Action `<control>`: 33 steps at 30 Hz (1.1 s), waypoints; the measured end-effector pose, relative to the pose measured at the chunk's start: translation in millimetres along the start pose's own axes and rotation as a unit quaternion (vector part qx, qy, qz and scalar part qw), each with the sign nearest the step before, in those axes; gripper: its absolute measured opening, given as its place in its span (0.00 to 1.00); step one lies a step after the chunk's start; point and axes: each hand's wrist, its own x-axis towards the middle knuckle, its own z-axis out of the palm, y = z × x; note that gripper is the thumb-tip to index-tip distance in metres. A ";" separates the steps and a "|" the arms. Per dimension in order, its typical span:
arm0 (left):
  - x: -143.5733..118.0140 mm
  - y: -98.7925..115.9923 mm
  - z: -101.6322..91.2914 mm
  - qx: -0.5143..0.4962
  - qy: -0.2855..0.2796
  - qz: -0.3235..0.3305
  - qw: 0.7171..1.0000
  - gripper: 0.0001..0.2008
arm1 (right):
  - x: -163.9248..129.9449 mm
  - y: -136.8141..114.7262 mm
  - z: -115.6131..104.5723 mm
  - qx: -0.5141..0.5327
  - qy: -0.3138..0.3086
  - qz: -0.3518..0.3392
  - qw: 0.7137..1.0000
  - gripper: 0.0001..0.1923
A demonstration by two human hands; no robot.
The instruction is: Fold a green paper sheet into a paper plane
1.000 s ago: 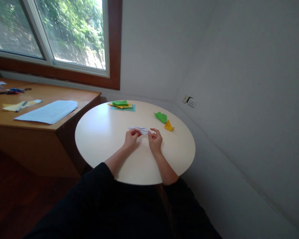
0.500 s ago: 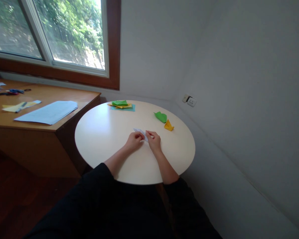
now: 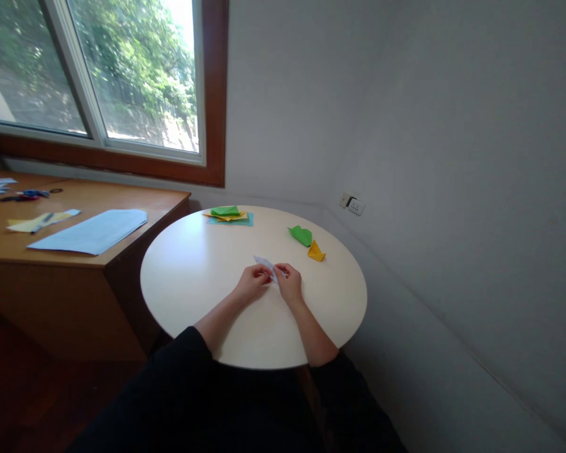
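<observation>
A small piece of folded white paper (image 3: 264,261) is pinched between my two hands over the middle of the round white table (image 3: 188,302). My left hand (image 3: 252,282) grips its near left side with the fingers curled. From the right, my right hand (image 3: 290,282) holds it between thumb and fingers. Much of the paper is hidden by my fingers, so its full shape cannot be made out. Beyond my right hand lie a folded green paper (image 3: 301,236) and a folded yellow paper (image 3: 316,251), close together.
Green, yellow and blue papers (image 3: 230,218) lie stacked at the table's far edge. On the wooden desk (image 3: 136,251) at left are white sheets (image 3: 94,231), a pen (image 3: 42,223) on yellowish paper, and scissors (image 3: 26,195). A wall with a socket (image 3: 356,206) bounds the right side.
The whole view has shifted, so the table and hands appear lower. Both hands still hold the white paper, with a little more of it showing above the fingers.
</observation>
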 end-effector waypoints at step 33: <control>25.8 -0.1 0.3 -0.093 0.239 0.056 0.965 0.19 | 11.6 -25.4 39.2 0.025 0.052 -0.017 0.998 0.06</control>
